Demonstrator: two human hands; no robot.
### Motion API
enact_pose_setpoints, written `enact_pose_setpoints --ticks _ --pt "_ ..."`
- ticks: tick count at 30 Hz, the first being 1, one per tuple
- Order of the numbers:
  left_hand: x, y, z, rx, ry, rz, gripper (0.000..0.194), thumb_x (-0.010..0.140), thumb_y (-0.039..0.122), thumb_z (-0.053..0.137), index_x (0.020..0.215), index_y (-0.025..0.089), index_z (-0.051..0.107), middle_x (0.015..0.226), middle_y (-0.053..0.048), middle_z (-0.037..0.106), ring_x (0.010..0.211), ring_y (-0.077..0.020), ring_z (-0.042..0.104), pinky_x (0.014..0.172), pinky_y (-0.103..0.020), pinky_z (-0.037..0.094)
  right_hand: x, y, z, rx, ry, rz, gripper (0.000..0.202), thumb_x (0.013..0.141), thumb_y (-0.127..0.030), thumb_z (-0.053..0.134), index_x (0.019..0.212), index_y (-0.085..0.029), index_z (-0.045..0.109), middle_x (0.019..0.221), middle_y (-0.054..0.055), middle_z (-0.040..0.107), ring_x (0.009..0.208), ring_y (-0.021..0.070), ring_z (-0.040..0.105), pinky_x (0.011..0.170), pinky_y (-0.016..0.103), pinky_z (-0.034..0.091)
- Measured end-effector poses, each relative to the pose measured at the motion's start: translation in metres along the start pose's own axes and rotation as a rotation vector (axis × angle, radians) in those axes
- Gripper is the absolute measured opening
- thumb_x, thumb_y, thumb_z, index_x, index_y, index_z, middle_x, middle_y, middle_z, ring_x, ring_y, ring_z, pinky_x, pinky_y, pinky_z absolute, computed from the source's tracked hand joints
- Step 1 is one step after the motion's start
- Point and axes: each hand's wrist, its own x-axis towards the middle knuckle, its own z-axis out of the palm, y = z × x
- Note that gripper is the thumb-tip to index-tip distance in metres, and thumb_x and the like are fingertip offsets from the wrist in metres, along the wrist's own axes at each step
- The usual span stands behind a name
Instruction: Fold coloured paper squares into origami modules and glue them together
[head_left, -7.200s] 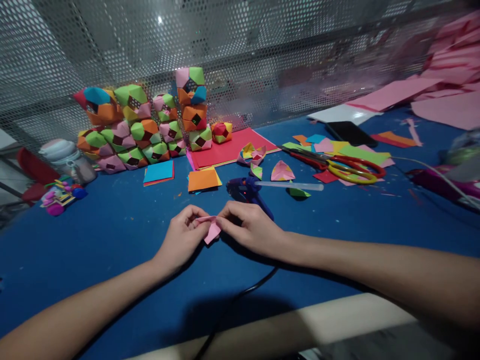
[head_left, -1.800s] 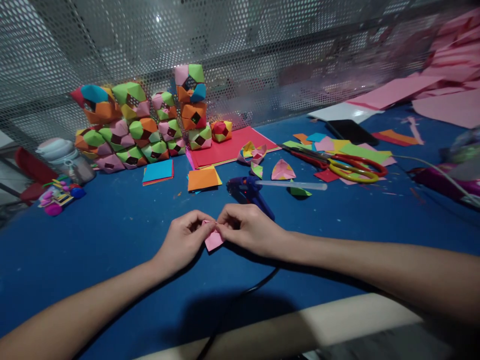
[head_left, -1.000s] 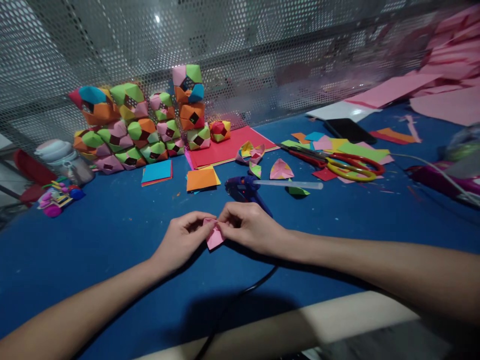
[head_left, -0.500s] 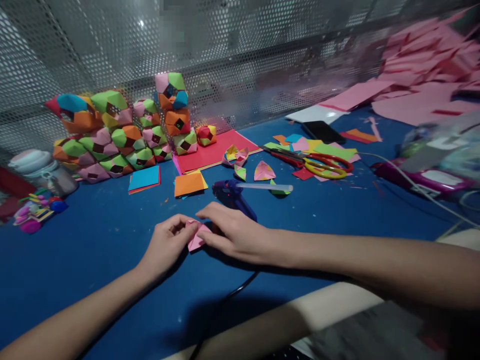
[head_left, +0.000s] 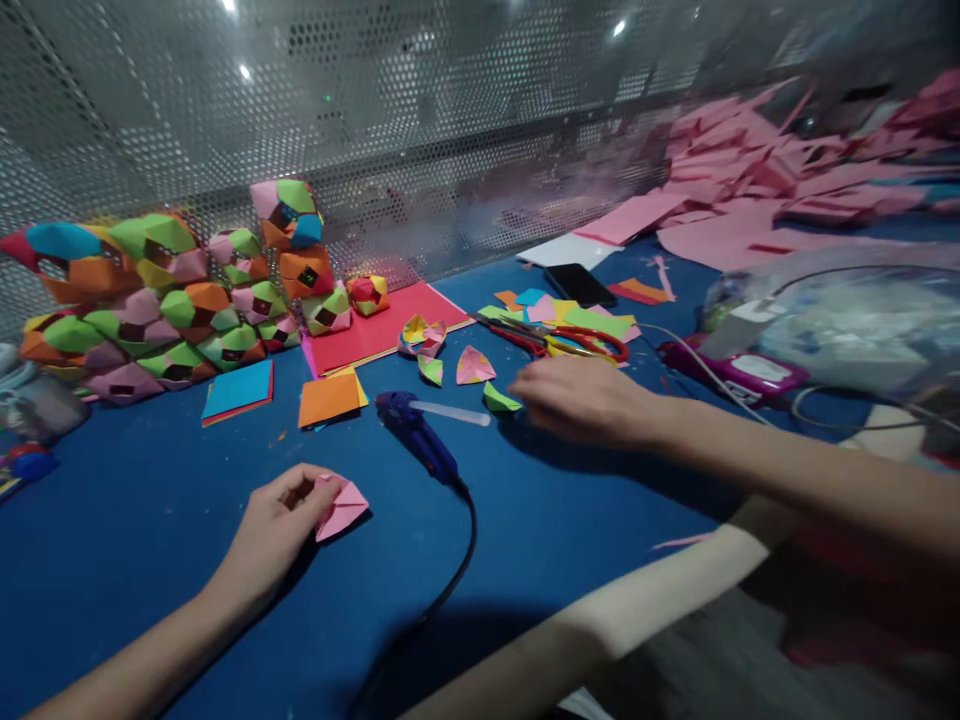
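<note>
My left hand [head_left: 281, 520] pinches a folded pink paper piece [head_left: 343, 508] just above the blue table [head_left: 525, 560]. Further right, my right hand [head_left: 577, 400] is beside a small green folded paper [head_left: 500, 398], its fingers curled and slightly blurred; whether they hold anything is hidden. Between the hands lies a blue glue gun [head_left: 420, 440] with a clear glue stick in its back end. Behind it are a pink folded piece [head_left: 475, 366], a small green one [head_left: 430, 370] and a joined multicoloured piece [head_left: 421, 336].
Stacked paper modules [head_left: 180, 310] stand at the left by a perforated metal panel [head_left: 450, 130]. Orange [head_left: 330, 398] and blue [head_left: 238, 390] paper squares lie in front. Scissors [head_left: 585, 342], a phone [head_left: 579, 285] and a purple device [head_left: 742, 370] are at the right.
My right hand has let go of the pink paper and moved right, near the small green piece. My left hand still holds the pink paper. The view has shifted to the right.
</note>
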Motion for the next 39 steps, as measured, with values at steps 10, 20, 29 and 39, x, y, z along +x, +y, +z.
enact_pose_setpoints --ticks 10,20,29,39 --pt "-0.001 0.005 0.003 -0.001 0.032 0.025 0.032 0.071 0.046 0.063 0.077 0.015 0.062 0.062 0.001 0.054 0.057 -0.0111 0.046 0.053 -0.021 0.033 0.023 0.029 0.017 0.315 -0.159 0.003 0.023 0.081 -0.014 0.047 0.094 -0.018 0.066 0.102 0.009 0.063 0.097 0.0201 0.056 0.083 0.035 0.044" --pt "-0.001 -0.004 0.005 -0.125 0.064 0.117 0.027 0.07 0.04 0.066 0.077 0.014 0.064 0.063 0.001 0.058 0.057 -0.0097 0.048 0.054 -0.021 0.035 0.004 -0.062 -0.028 0.786 -0.269 0.266 0.015 0.082 -0.022 0.049 0.083 -0.019 0.063 0.076 0.003 0.066 0.067 0.0143 0.058 0.061 0.025 0.046" --pt "0.003 -0.013 0.002 -0.343 0.062 0.158 0.027 0.068 0.038 0.068 0.076 0.013 0.062 0.066 0.001 0.061 0.056 -0.0086 0.05 0.054 -0.02 0.037 0.08 -0.144 0.003 0.933 -0.101 0.279 0.017 0.08 -0.015 0.048 0.089 -0.013 0.061 0.067 0.0 0.061 0.059 0.009 0.053 0.054 0.019 0.039" --pt "0.005 -0.018 -0.001 -0.414 0.035 0.146 0.024 0.07 0.032 0.066 0.086 0.013 0.065 0.078 -0.003 0.064 0.064 -0.0105 0.054 0.059 -0.022 0.041 0.085 -0.148 0.048 0.683 -0.131 0.091 0.037 0.079 -0.01 0.044 0.111 -0.013 0.062 0.108 0.011 0.065 0.095 0.0209 0.061 0.081 0.03 0.043"
